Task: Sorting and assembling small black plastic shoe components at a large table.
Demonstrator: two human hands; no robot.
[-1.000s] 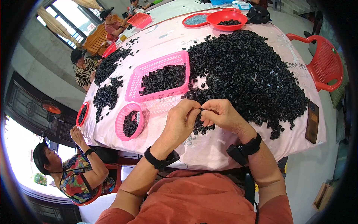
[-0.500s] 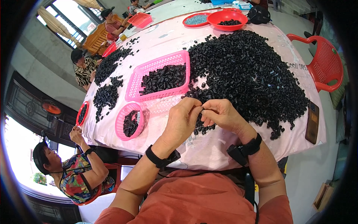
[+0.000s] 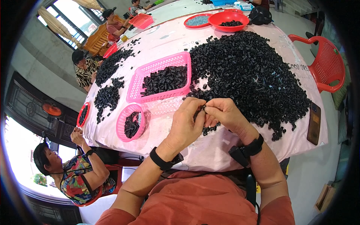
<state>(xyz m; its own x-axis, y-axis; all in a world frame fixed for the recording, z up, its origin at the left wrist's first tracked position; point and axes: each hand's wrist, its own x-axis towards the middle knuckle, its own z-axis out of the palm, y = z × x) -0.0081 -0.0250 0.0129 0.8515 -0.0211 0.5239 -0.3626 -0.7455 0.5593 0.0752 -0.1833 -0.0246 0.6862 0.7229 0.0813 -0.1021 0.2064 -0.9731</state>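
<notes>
My left hand (image 3: 188, 118) and my right hand (image 3: 224, 114) meet fingertip to fingertip at the near edge of a big heap of small black plastic parts (image 3: 247, 71). Both are closed in a pinch on a small black plastic part (image 3: 203, 107), mostly covered by the fingers. Left of my hands stands a round pink basket (image 3: 119, 125) with black pieces in it. Behind it, a rectangular pink basket (image 3: 140, 98) holds many more black parts and touches the heap's left side.
A phone (image 3: 314, 123) lies at the table's right edge, near a red chair (image 3: 327, 63). Red bowls (image 3: 212, 18) and a black cap (image 3: 260, 15) sit at the far end. Smaller black piles (image 3: 107, 96) lie to the left, where co-workers (image 3: 80, 167) sit.
My left hand has shifted slightly right and turned, its fingers curling more around the part. My right hand remains nearly in place. More of the black part shows between the fingertips.
</notes>
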